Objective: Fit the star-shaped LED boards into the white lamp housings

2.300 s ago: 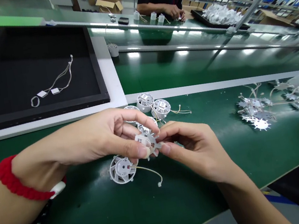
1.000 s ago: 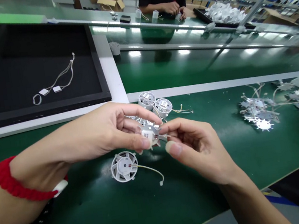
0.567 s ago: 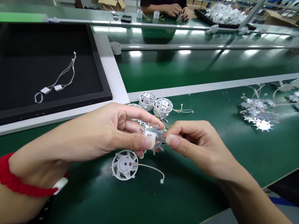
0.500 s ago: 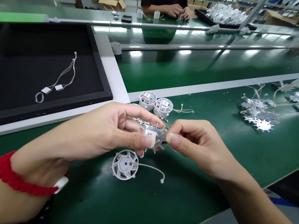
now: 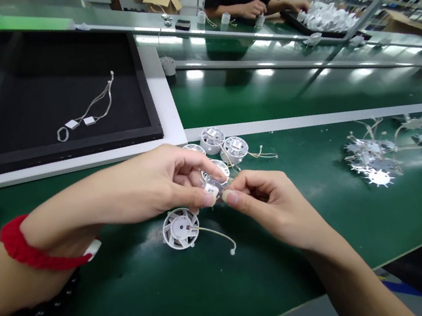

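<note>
My left hand [image 5: 174, 179] pinches a small silvery star-edged plate [image 5: 214, 188] with a white label, between thumb and fingers. At the plate's right edge, my right hand [image 5: 267, 200] has its thumb and index finger closed on its rim or a wire there; which one is too small to tell. Just below the hands a white round fan housing [image 5: 181, 229] lies on the green table, its cable [image 5: 218, 232] curling right. Behind my fingers stand several white round housings, among them one with a labelled plate [image 5: 212, 139] and another [image 5: 234, 150] with wires.
A heap of silvery star-shaped plates [image 5: 371, 155] with wires lies on the right. At the left is a black tray [image 5: 45, 87] holding two wired white pieces and a ring. Across the line, a person's hand [image 5: 254, 10] holds a small part; their other hand touches a white pile [image 5: 327, 16].
Both my hands have drawn slightly closer together, and the plate between them has tilted. The person across has moved one hand right to the white pile.
</note>
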The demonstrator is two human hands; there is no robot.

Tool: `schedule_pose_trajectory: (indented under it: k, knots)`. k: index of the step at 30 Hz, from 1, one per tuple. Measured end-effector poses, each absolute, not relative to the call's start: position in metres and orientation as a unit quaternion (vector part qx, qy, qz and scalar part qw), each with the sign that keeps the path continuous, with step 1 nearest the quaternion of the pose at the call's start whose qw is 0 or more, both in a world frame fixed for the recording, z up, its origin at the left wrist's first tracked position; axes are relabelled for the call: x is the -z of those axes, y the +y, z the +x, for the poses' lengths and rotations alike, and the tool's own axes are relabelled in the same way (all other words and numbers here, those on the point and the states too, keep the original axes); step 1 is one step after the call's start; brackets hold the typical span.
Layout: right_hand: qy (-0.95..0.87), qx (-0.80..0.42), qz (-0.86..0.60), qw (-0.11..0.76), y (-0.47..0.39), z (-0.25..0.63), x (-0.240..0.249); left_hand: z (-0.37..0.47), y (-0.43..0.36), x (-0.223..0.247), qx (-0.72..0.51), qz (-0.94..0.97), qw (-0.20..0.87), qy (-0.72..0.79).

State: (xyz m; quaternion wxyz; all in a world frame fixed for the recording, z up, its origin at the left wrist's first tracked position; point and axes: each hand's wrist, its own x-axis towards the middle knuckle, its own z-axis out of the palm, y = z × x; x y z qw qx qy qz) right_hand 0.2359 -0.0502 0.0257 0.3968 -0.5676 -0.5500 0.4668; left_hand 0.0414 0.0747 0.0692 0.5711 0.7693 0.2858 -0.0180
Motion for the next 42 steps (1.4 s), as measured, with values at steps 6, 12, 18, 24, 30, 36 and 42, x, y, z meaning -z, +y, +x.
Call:
schedule_pose_trajectory:
  k: [6, 12, 18, 24, 30, 36, 42]
  knots:
    - [-0.577, -0.442, -0.567, 0.388, -0.047, 0.235, -0.024, 0.029, 0.064, -0.068, 0.0, 0.809, 0.496, 0.314]
    - [-0.542, -0.541, -0.552, 0.329, -0.043, 0.227, -0.022, -0.02, 0.039, -0.043, -0.102, 0.893, 0.326, 0.293]
    - [-0.568, -0.56, -0.537, 0.274, -0.041, 0.21, -0.02, -0.035, 0.019, -0.013, -0.167, 0.899, 0.296, 0.276]
    - [-0.581, -0.546, -0.56, 0.226, -0.042, 0.207, -0.019, -0.026, 0.02, -0.001, -0.183, 0.882, 0.348, 0.262]
    - [-0.604, -0.503, -0.588, 0.191, -0.044, 0.205, -0.017, -0.025, 0.019, -0.001, -0.185, 0.878, 0.357, 0.26]
    - [-0.614, -0.487, -0.593, 0.184, -0.047, 0.205, -0.018, -0.026, 0.02, 0.004, -0.182, 0.88, 0.355, 0.26]
    - [-0.634, -0.454, -0.596, 0.195, -0.048, 0.204, -0.018, -0.03, 0.019, 0.008, -0.166, 0.876, 0.355, 0.282]
